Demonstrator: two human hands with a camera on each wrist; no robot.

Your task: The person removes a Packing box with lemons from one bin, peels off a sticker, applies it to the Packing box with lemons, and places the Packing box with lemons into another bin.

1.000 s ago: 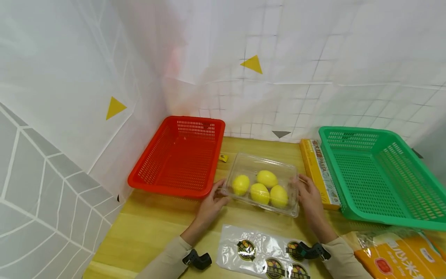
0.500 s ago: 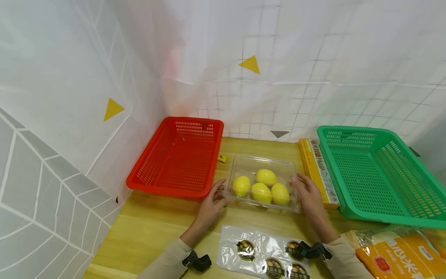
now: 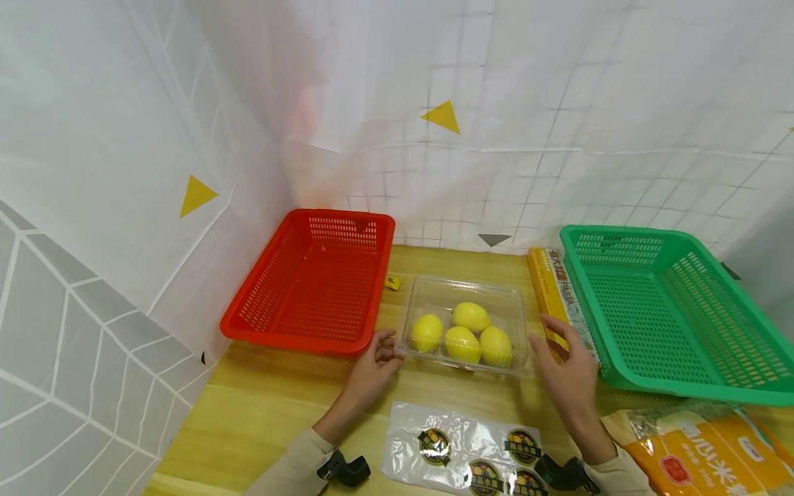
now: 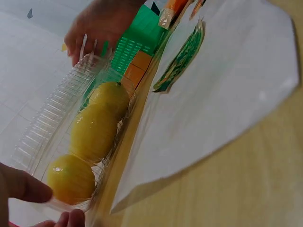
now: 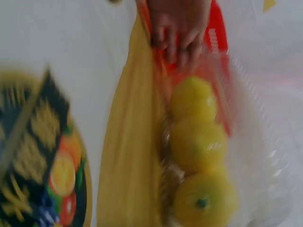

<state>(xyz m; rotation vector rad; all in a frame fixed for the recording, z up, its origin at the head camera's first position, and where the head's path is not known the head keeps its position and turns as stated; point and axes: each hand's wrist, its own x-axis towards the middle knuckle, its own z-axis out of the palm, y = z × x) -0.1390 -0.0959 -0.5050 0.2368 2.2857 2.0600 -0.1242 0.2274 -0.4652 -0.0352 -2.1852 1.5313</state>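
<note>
A clear plastic clamshell box (image 3: 462, 289) lies on the wooden table with several yellow lemons (image 3: 462, 344) inside. Its lid looks closed over them. My left hand (image 3: 372, 368) is at the box's front left corner, fingers loosely bent; in the left wrist view its thumb (image 4: 31, 187) is against the plastic. My right hand (image 3: 571, 372) is off the box's right side, thumb and fingers spread with nothing between them. In the blurred right wrist view, the lemons (image 5: 199, 146) show through the plastic, with the left hand beyond them.
A red basket (image 3: 310, 339) stands at the left, a green basket (image 3: 701, 389) at the right. A pasta box (image 3: 561, 289) leans by the green one. In front lie a clear bag with round labels (image 3: 459, 441) and an orange millet bag (image 3: 707, 448). A small yellow packet (image 3: 392, 283) is behind.
The box has been straightened on the table, its right side shifting away from me. My right hand has let go of it and moved right; the left has stayed at its corner.
</note>
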